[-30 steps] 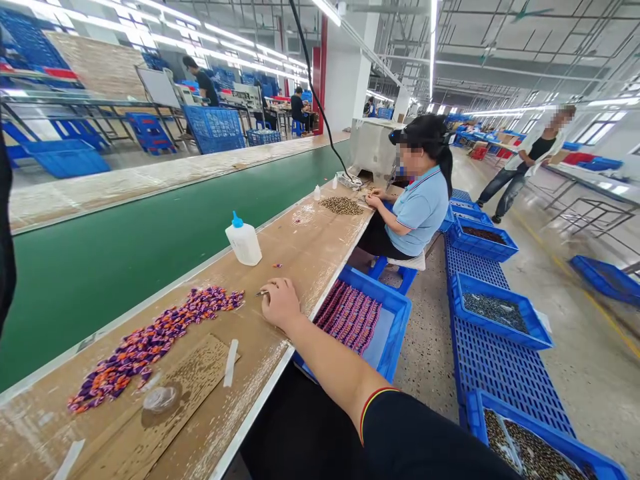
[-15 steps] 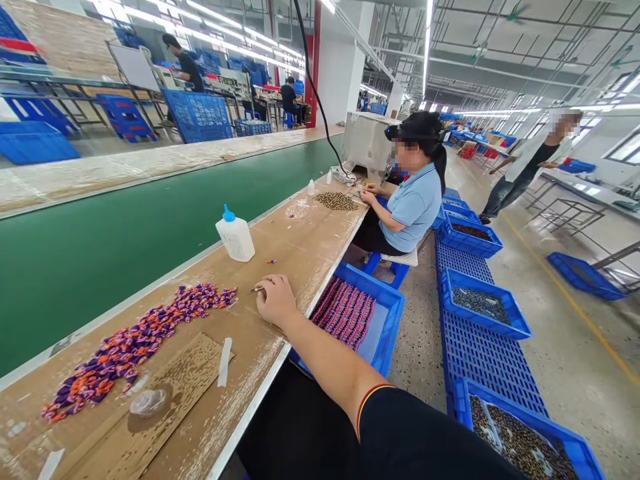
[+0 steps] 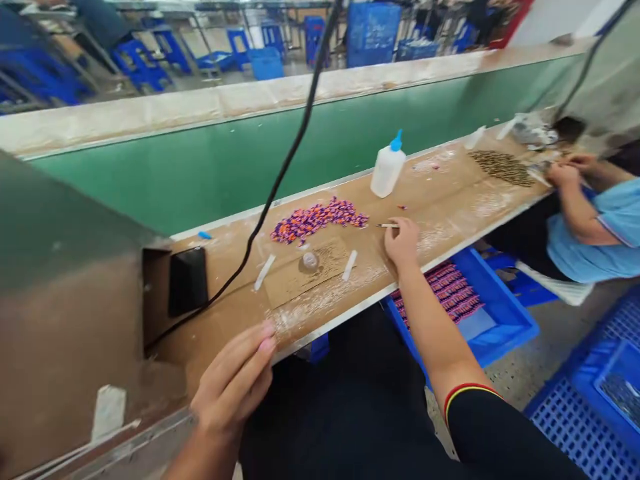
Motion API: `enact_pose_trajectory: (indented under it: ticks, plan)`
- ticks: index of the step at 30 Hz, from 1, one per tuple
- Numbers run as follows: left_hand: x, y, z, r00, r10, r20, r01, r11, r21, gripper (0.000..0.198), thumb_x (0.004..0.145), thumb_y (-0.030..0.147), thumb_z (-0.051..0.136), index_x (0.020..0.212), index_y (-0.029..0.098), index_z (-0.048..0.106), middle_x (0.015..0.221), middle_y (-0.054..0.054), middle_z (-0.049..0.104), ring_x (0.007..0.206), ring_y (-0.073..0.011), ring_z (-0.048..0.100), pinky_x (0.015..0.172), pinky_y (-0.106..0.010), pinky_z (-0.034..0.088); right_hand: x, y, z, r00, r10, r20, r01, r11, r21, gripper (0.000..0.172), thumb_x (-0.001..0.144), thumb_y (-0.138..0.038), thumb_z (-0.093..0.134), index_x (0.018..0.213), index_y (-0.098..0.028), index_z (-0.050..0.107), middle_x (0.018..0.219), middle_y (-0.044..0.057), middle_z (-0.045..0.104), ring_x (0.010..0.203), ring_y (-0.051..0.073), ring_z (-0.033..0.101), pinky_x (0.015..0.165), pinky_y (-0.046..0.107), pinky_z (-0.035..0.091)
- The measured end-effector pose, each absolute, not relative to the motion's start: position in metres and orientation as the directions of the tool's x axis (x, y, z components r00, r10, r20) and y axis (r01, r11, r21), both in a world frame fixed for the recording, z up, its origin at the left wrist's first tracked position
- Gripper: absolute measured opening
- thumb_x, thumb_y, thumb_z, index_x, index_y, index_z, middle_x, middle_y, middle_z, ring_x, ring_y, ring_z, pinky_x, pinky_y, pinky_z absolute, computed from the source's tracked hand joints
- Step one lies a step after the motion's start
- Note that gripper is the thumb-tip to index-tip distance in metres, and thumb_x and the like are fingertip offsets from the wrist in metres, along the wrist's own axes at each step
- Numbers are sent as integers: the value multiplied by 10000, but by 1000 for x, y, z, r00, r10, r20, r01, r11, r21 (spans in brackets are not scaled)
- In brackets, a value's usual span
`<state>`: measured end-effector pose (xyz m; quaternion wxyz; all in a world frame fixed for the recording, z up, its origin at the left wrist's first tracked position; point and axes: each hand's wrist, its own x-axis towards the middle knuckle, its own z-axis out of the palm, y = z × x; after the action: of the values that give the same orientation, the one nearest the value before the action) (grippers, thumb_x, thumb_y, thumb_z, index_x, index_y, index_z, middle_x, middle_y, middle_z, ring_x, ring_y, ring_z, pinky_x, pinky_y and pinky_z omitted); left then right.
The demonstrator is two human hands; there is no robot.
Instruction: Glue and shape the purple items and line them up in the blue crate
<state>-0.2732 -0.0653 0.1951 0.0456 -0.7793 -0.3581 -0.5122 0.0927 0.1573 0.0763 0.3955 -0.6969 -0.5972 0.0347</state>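
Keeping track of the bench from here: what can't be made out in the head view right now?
Thin pale item at the right hand: the hand hides most of it, and what shows is too small to name.
Left hand: the bottom edge cuts off the forearm.
Dark object in the housing opening: too shadowed to identify.
Grey contents of the blue tray: the right edge cuts them off.

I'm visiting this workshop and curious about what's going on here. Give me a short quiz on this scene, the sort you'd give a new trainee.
1. True or false: the white bottle with the blue tip lies on its side on the bench.
2. Is the heap on the bench A) green and white, B) purple and orange, or C) all black?
3. Which hand holds the thin tool, the left hand or the right hand?

Key: 1. False, it stands upright. 2. B. 3. The right hand.
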Motion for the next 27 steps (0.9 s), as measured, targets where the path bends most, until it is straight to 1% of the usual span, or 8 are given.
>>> enact_pose_trajectory:
  ticks: [2,4,6,9,12,18,23,27]
  plan:
    - [-263,-37,181,212,429,878,652,-731,200,415,1012,99,756,1391,265,767,1118,-76,877,957,-242,871,800,-378,771,97,157,70,239,848,473,827,78,-557,302,982,-231,553,1175,-183,780,1302,219,765,1298,339,659,1231,547,470]
    - [-255,-2,169,219,405,888,663,-729,169,260,1039,139,761,1272,249,793,1108,-54,888,937,-205,873,815,-331,762,100,155,66,176,838,516,845,141,-517,279,995,-269,555,1148,-202,778,1285,213,769,1292,341,666,1217,555,481]
    - [-252,27,158,158,436,886,638,-730,246,106,1090,210,725,1155,232,805,1052,-40,891,913,-186,871,824,-314,749,102,152,65,123,831,542,854,190,-485,267,997,-297,562,1133,-215,777,1258,206,778,1274,342,679,1207,560,490]
    - [-255,47,144,62,475,878,586,-729,353,100,1109,231,714,1083,211,808,939,-20,882,801,-149,849,760,-256,712,101,150,67,100,826,555,862,207,-464,265,970,-311,582,1119,-215,780,1214,202,795,1227,346,704,1178,567,511]
    - [-260,46,130,-4,557,831,554,-690,465,104,1092,210,732,1093,220,836,968,-30,890,828,-156,857,792,-273,721,89,155,79,86,837,540,863,208,-460,277,946,-311,600,1115,-206,793,1191,203,806,1188,353,717,1124,561,546]
    - [-265,46,118,-138,766,627,392,-539,745,137,1062,354,786,1048,272,895,1058,-54,898,944,-231,885,933,-418,764,35,203,131,-182,952,247,890,266,-369,257,943,-302,696,1128,-223,856,1121,157,836,1032,333,753,1029,487,590]
    - [-266,49,114,-261,825,502,286,-431,856,206,1030,417,826,1060,232,911,994,-89,893,885,-239,882,851,-373,756,8,235,155,-156,984,-89,957,128,-262,100,899,-308,784,941,-268,865,972,81,851,941,296,762,895,408,589]
    - [-265,48,114,-306,871,384,171,-346,922,266,989,470,862,1045,215,915,992,-104,891,874,-233,872,832,-361,753,14,233,147,-129,987,-92,934,90,-345,145,910,-307,756,985,-246,864,915,81,829,876,277,745,854,400,588]
